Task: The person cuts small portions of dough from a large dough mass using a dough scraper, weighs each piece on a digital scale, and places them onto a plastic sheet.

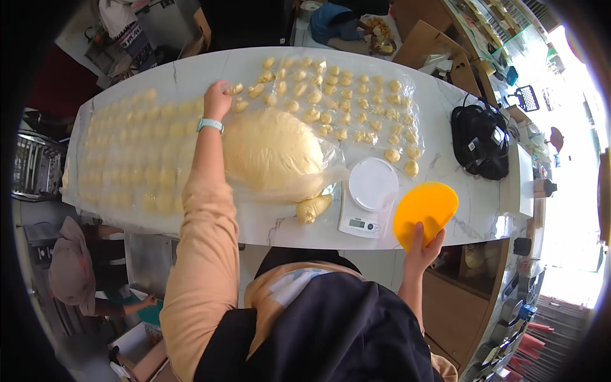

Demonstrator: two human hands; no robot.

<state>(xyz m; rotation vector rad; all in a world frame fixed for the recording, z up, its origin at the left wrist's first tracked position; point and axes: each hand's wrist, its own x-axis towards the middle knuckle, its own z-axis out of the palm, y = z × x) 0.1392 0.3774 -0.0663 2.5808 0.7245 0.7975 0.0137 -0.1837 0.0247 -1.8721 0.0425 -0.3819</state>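
Note:
My left hand (218, 97) reaches to the far side of the table, fingers curled at a small dough piece (236, 89), which they seem to pinch. Beside that wrist lies a large mound of pale dough (273, 149), partly under clear plastic. A loose dough lump (314, 208) sits at its near edge. My right hand (424, 249) grips a yellow dough scraper (425, 213) at the table's front edge, right of a white digital scale (372, 184). Many small dough pieces (345, 105) lie in rows beyond the scale, some under plastic.
Plastic sheeting (127, 153) covers more dough balls on the left of the marble table (280, 234). A black bag (480, 141) lies at the right end. One person (79, 267) is at lower left, another (337, 25) beyond the table near a cardboard box (439, 54).

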